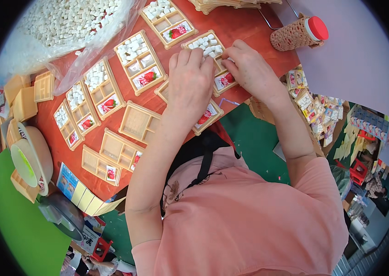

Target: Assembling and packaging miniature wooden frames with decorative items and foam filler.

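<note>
Both hands are over a pale compartment tray point(216, 35) holding small white cubes point(209, 45) and a strawberry-printed packet point(224, 82). My left hand point(190, 83) reaches across its near-left side, fingers curled together; what they hold, if anything, is hidden. My right hand point(249, 66) bends down over its middle compartments with thumb and fingertips drawn together, and anything pinched there is too small to make out. Partly under my left hand lies another tray point(217, 112) with a strawberry packet. Beside it, a similar tray point(120, 51) holds cubes, small clear sachets and a packet.
More trays with cubes and packets stand to the left; a tray point(135, 118) without cubes lies nearer. A clear bag of white cubes point(72, 23) fills the far left. A red-lidded jar point(291, 34) stands far right, above a box of colourful packets point(318, 110). Bowls point(42, 147) sit left.
</note>
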Motion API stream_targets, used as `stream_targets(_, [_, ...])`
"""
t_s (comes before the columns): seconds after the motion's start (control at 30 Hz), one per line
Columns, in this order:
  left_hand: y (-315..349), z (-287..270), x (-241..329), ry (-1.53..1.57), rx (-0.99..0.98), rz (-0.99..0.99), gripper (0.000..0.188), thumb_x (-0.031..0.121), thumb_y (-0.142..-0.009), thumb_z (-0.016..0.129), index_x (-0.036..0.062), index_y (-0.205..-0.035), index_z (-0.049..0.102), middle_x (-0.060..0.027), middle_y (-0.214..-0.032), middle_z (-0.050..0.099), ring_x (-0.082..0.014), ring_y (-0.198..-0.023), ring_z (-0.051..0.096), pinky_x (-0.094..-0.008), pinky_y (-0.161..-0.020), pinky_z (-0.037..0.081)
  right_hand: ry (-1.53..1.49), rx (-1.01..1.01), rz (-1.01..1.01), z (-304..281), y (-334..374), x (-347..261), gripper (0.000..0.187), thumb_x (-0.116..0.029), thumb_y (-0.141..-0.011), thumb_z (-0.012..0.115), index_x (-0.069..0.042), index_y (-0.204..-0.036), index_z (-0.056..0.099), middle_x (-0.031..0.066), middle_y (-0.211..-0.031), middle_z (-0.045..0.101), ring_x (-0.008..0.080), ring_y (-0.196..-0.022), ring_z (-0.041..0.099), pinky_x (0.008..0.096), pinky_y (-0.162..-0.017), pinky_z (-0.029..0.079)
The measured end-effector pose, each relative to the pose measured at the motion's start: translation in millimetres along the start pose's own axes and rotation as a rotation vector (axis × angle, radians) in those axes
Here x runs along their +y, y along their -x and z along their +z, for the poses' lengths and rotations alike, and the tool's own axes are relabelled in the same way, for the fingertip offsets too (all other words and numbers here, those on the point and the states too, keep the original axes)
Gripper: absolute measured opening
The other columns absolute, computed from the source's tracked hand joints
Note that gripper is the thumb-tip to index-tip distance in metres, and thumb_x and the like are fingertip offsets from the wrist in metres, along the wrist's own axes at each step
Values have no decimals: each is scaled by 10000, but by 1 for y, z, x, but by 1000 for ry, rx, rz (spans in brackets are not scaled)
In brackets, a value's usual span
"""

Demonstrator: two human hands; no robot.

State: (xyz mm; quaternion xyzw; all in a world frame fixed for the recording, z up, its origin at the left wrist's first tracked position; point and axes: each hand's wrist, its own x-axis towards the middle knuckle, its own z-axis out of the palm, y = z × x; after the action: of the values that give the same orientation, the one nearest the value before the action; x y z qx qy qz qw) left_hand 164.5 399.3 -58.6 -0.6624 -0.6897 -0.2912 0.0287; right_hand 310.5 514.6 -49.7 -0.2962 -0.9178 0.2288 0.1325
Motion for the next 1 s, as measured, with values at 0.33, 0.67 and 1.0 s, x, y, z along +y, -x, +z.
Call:
stream_targets(0.33, [26, -14, 13, 19, -32, -20, 240, 104, -850, 713, -2, -1052, 636, -173, -1176, 603, -341, -1187, 558, -504, -1049, 398, -445, 108, 88, -3, -38, 1, 191, -162, -923, 679, 14, -997, 686, 90, -888, 615, 183, -819, 619, 311, -743, 491])
stream_targets(0.67, [50, -40, 28, 5, -46, -61, 270, 124, -843, 692, -35, -1052, 625, -196, -1171, 584, -357, -1189, 544, -574, -1077, 357, -447, 55, 124, -8, -26, 6, 183, -156, -931, 679, 1, -1025, 683, 58, -910, 626, 140, -837, 624, 308, -742, 498])
stream_targets(1.0, [96, -40, 50, 70, -138, -62, 416, 186, -821, 748, -30, -1148, 610, -221, -1325, 543, -375, -1280, 508, -621, -1105, 328, -343, 99, 77, 0, -27, 0, 195, -175, -924, 699, -15, -1035, 685, 57, -934, 641, 150, -828, 615, 290, -736, 491])
